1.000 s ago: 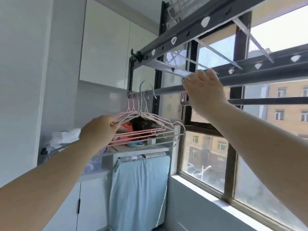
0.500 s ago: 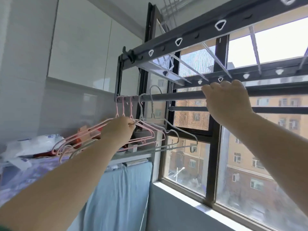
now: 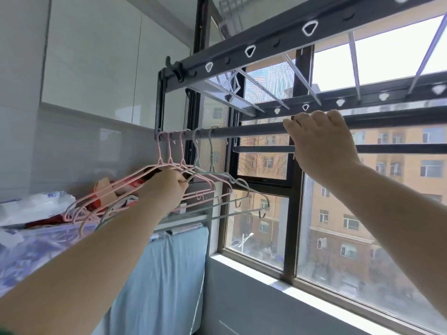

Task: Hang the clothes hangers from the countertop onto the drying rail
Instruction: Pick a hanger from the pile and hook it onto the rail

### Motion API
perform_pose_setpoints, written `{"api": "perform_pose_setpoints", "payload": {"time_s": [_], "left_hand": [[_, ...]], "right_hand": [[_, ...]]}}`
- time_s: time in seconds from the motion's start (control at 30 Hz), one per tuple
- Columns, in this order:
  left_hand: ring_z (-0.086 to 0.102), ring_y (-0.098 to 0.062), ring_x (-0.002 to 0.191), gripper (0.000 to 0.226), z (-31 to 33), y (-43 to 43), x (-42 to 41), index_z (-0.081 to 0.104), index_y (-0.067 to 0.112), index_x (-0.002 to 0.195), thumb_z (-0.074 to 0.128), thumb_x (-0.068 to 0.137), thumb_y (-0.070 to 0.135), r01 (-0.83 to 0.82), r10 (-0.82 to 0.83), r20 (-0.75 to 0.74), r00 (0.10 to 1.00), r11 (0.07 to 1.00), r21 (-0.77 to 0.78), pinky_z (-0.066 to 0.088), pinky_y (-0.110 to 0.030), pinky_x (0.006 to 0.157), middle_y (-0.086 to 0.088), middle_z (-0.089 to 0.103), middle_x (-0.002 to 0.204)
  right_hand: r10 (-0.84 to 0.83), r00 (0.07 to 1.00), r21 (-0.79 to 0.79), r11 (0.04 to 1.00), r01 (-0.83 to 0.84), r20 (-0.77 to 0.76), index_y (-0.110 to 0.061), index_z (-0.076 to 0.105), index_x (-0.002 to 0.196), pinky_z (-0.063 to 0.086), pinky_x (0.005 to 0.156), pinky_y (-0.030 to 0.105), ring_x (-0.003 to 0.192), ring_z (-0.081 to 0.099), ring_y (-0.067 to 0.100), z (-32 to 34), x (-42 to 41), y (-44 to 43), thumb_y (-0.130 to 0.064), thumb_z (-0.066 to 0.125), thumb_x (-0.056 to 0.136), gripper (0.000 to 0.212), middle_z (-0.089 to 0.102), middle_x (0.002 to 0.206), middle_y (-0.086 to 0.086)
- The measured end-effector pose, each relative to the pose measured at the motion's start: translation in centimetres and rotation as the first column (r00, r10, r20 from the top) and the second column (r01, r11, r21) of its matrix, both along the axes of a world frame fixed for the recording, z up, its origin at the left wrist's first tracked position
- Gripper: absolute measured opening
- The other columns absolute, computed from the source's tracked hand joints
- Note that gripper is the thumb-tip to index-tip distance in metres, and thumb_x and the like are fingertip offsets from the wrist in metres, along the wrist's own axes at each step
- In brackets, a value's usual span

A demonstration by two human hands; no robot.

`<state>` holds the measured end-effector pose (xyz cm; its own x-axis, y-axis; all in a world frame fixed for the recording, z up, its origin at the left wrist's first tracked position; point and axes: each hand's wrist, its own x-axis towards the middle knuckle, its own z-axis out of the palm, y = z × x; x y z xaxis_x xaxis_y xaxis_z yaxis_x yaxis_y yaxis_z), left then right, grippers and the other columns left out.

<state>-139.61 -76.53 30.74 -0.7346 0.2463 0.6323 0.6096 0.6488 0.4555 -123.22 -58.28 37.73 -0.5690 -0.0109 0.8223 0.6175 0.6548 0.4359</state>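
A round grey drying rail runs across the window below a dark folding rack. Several wire hangers hook over the rail's left end: pink hangers on the left, grey-green hangers to their right. My left hand grips the shoulders of the hanger bunch just under the hooks. My right hand curls over the rail further right and holds it.
The countertop at the left carries plastic bags and red items. A light blue cloth hangs below it. The window and its white sill fill the right side. White wall cabinets sit above the counter.
The hangers' hooks have settled over the rail's left end and spread apart. My left hand stays on the bunch, my right hand stays on the rail; the camera has turned left.
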Motion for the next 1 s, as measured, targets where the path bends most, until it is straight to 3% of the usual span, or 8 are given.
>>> {"api": "perform_pose_setpoints", "payload": {"time_s": [0.33, 0.43, 0.5, 0.6, 0.7, 0.83, 0.93, 1.0], "left_hand": [[0.054, -0.029, 0.061, 0.026, -0.4, -0.4, 1.0, 0.066, 0.001, 0.092, 0.047, 0.093, 0.019, 0.069, -0.068, -0.029, 0.997, 0.997, 0.03, 0.045, -0.035, 0.058, -0.019, 0.067, 0.081], [0.065, -0.037, 0.075, 0.023, -0.5, -0.4, 1.3, 0.064, 0.004, 0.083, 0.048, 0.092, 0.018, 0.099, -0.097, -0.025, 0.995, 0.993, 0.064, 0.054, -0.047, 0.071, -0.023, 0.068, 0.087], [0.066, -0.036, 0.079, 0.018, -0.5, -0.4, 1.6, 0.06, 0.013, 0.079, 0.048, 0.092, 0.019, 0.096, -0.093, -0.039, 0.995, 0.993, 0.072, 0.053, -0.047, 0.072, -0.022, 0.068, 0.089], [0.066, -0.034, 0.08, 0.021, -0.6, -0.4, 1.9, 0.066, 0.008, 0.091, 0.048, 0.092, 0.018, 0.105, -0.104, -0.02, 0.994, 0.991, 0.078, 0.052, -0.043, 0.073, -0.019, 0.069, 0.085], [0.064, -0.034, 0.078, 0.021, -0.6, -0.4, 2.3, 0.065, 0.005, 0.093, 0.049, 0.091, 0.017, 0.101, -0.1, -0.021, 0.995, 0.994, 0.049, 0.051, -0.041, 0.074, -0.019, 0.069, 0.082], [0.049, -0.022, 0.056, 0.015, -0.7, -0.6, 3.1, 0.057, 0.013, 0.081, 0.048, 0.091, 0.018, 0.042, -0.043, -0.079, 0.996, 0.999, -0.016, 0.038, -0.028, 0.055, -0.011, 0.062, 0.081], [0.051, -0.024, 0.068, 0.022, -0.8, -0.7, 4.3, 0.063, 0.007, 0.104, 0.049, 0.091, 0.018, 0.013, -0.012, -0.126, 0.992, 1.0, 0.013, 0.042, -0.031, 0.062, -0.014, 0.062, 0.101], [0.057, -0.028, 0.089, 0.03, -0.8, -0.6, 5.6, 0.059, 0.006, 0.116, 0.05, 0.09, 0.018, 0.035, -0.026, -0.182, 0.983, 0.998, 0.051, 0.047, -0.036, 0.077, -0.014, 0.059, 0.12]], "right_hand": [[0.046, 0.999, -0.03, 0.998, -0.046, -0.008, -0.011, 0.029, 0.141, 0.011, 0.112, 0.044, 0.132, 0.029, 0.032, -0.4, 1.4, -0.6, -0.008, 0.035, 0.093, 0.048, 0.028, 0.148, 0.012], [0.021, 1.0, -0.009, 1.0, -0.021, -0.002, -0.011, 0.029, 0.142, 0.008, 0.114, 0.044, 0.136, 0.024, 0.032, -0.6, 1.8, -0.4, -0.011, 0.037, 0.094, 0.048, 0.023, 0.151, 0.013], [0.037, 0.999, 0.065, 0.997, -0.035, -0.032, -0.004, 0.049, 0.13, 0.023, 0.11, 0.05, 0.128, 0.04, 0.038, -1.1, 1.8, 0.1, -0.005, 0.057, 0.083, 0.047, 0.042, 0.14, 0.021], [0.106, 0.989, 0.131, 0.987, -0.092, -0.104, 0.002, 0.069, 0.096, 0.044, 0.085, 0.061, 0.097, 0.063, 0.044, -1.9, 2.2, 0.8, 0.003, 0.079, 0.054, 0.043, 0.066, 0.105, 0.026], [0.118, 0.987, 0.12, 0.987, -0.105, -0.108, 0.001, 0.071, 0.091, 0.046, 0.08, 0.062, 0.092, 0.066, 0.042, -2.9, 3.0, 0.6, 0.004, 0.08, 0.05, 0.042, 0.069, 0.099, 0.025], [0.15, 0.982, 0.073, 0.987, -0.142, -0.115, 0.002, 0.07, 0.089, 0.046, 0.082, 0.06, 0.091, 0.066, 0.041, -4.2, 4.5, 1.0, 0.005, 0.079, 0.051, 0.04, 0.069, 0.096, 0.023], [0.14, 0.983, 0.049, 0.99, -0.135, -0.118, 0.002, 0.07, 0.086, 0.049, 0.08, 0.055, 0.086, 0.066, 0.04, -4.5, 6.1, 1.4, 0.007, 0.078, 0.051, 0.036, 0.069, 0.091, 0.022], [0.112, 0.987, 0.002, 0.994, -0.113, -0.116, 0.003, 0.068, 0.086, 0.05, 0.08, 0.05, 0.083, 0.065, 0.039, -4.6, 7.4, 1.5, 0.007, 0.076, 0.055, 0.032, 0.069, 0.09, 0.022]]}}
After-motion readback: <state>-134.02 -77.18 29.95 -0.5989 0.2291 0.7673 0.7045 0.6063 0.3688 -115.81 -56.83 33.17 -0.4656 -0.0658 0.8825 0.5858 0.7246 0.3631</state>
